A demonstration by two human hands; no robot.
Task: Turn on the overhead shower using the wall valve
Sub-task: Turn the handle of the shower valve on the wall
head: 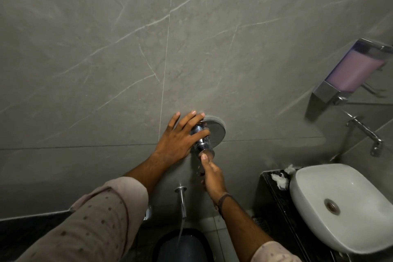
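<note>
Fingers of left hand (180,136) around round chrome wall valve (203,139), right hand (212,174) beneath.

The grey marble-veined wall (191,49) carried nearly everything. Near the picture's centre, a round chrome valve (207,134) was fixed to it, with a thin spout (182,200) mounted just below at six o'clock from the valve, water running from its tip. At three o'clock from the valve, a chrome tap (365,132) stuck out from the wall, and at two o'clock a soap dispenser (353,70) holding pink liquid hung there. In the lower right, a dark surface (274,193) bore a white basin (344,206). Crumpled white tissue (280,181) lay on the surface at the basin's ten o'clock edge, touching or just beside its rim.
</note>
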